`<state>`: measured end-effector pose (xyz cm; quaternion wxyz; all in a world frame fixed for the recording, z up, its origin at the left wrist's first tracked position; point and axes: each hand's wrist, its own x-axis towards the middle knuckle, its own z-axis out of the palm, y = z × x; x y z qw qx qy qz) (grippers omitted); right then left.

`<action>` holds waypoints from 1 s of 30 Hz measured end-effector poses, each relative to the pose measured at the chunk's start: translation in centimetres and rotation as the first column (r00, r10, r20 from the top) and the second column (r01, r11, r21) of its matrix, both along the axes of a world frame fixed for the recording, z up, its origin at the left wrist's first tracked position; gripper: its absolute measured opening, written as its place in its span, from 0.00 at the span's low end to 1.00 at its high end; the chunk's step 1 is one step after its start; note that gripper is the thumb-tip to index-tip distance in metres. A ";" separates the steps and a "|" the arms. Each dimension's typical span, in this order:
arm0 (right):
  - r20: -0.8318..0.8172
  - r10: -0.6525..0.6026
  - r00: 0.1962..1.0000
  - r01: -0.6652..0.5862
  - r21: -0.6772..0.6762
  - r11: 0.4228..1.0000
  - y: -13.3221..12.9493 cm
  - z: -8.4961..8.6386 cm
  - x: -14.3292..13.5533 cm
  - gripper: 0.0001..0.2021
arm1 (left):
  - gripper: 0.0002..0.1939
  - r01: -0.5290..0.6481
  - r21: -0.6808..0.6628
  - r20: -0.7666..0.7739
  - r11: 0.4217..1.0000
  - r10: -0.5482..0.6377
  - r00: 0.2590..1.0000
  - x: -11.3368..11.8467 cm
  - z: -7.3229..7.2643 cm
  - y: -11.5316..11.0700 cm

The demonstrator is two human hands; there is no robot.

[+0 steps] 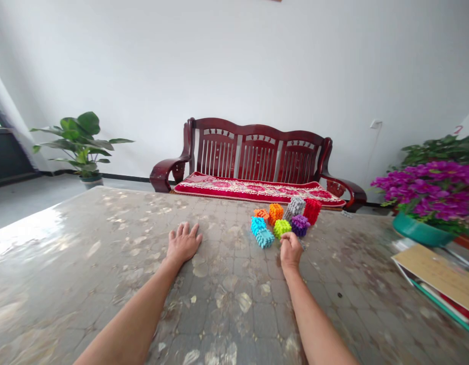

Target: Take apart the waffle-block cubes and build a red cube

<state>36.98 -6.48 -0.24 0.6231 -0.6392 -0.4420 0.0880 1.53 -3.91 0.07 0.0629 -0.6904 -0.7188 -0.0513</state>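
Observation:
My left hand [184,242] lies flat on the table, palm down with its fingers spread, holding nothing. My right hand [290,249] is closed, its fingertips right at the near side of a lime-green bundle of knobbly pieces [282,228]. Whether anything sits in those fingers is hidden. Around it stand similar bundles: purple [300,225], red [312,211], grey [295,207], orange [275,213] and a lower orange one [261,213]. To the left of the lime-green bundle are a blue bundle [258,225] and a turquoise bundle [265,238].
A patterned cover spreads over the table [227,284]. At right are a teal flowerpot [422,230] with purple flowers and a pile of papers [435,274]. A small dark object [340,295] lies near my right forearm. Beyond the table stands a wooden bench [257,152].

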 end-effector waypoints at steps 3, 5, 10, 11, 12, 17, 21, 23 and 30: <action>0.000 -0.011 1.000 0.011 -0.012 1.000 0.1 -0.2 0.2 0.11 | 0.29 0.003 -0.001 0.001 1.000 -0.003 1.000 0.1 0.2 -0.1; 0.002 -0.008 1.000 0.008 -0.024 1.000 0.2 -0.3 0.2 0.12 | 0.29 0.001 -0.002 0.002 1.000 -0.001 1.000 0.2 0.5 -0.2; 0.022 0.010 1.000 -0.009 -0.051 0.999 0.4 -0.3 0.0 0.12 | 0.29 0.004 0.009 0.009 1.000 -0.004 1.000 0.5 0.8 -0.5; 0.026 0.008 1.000 -0.007 -0.055 0.998 0.4 -0.3 0.0 0.12 | 0.29 0.007 0.014 0.010 1.000 -0.007 1.000 0.5 0.8 -0.6; 0.030 0.005 1.000 -0.003 -0.058 0.998 0.4 -0.3 0.0 0.12 | 0.29 0.008 0.019 0.011 1.000 -0.008 1.000 0.5 0.7 -0.6; 0.052 0.003 0.999 0.001 -0.071 0.997 0.5 -0.4 0.1 0.15 | 0.28 0.010 0.047 -0.001 0.999 -0.010 1.000 0.5 0.5 -0.6; 0.069 0.004 0.998 0.001 -0.080 0.997 0.6 -0.7 0.2 0.14 | 0.28 0.015 0.063 -0.010 0.998 -0.015 1.000 0.5 0.2 -0.5; 0.076 0.002 0.997 0.004 -0.078 0.997 0.7 -0.8 0.3 0.14 | 0.28 0.012 0.064 -0.010 0.998 -0.012 1.000 0.4 0.1 -0.5; 0.074 -0.026 0.997 0.032 -0.084 0.996 0.9 -1.6 0.7 0.15 | 0.28 0.014 0.076 -0.016 0.997 -0.013 1.000 0.3 -0.3 -0.3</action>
